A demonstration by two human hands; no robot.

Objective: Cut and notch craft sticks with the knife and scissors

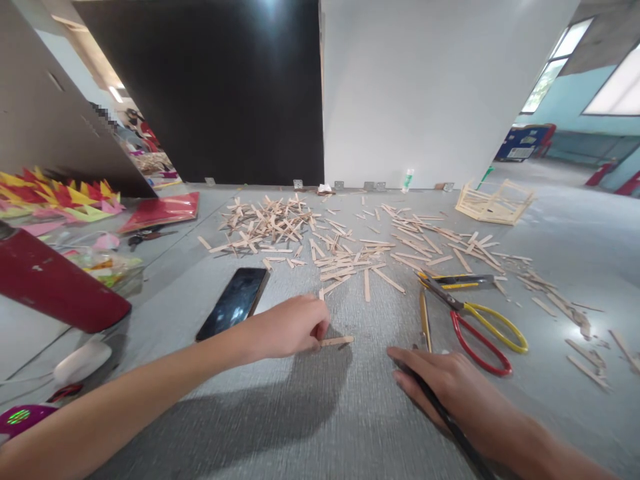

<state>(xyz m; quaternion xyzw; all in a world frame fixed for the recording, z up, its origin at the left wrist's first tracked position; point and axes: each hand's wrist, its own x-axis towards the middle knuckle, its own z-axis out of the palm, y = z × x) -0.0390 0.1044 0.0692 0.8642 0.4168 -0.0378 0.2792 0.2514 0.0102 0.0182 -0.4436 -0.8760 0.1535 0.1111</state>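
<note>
Grey table (310,413): work surface, strewn across its far half with a scatter of loose craft sticks (320,237). Left hand (287,327): fingers closed in a pinch on one end of a short wooden stick (337,341), which lies flat on the table just in front of the person, between the two hands. Right hand (445,390): palm down, closed around a thin dark pen-like tool (450,420) that runs back under the wrist. Scissors (475,320), red and yellow handles, just beyond the right hand; phone (234,302) beside the left wrist. Stick's long axis runs left to right, free end pointing right toward the right hand. Risk, as judged: a one-end pinch lets the light stick swivel or slide if nudged.
</note>
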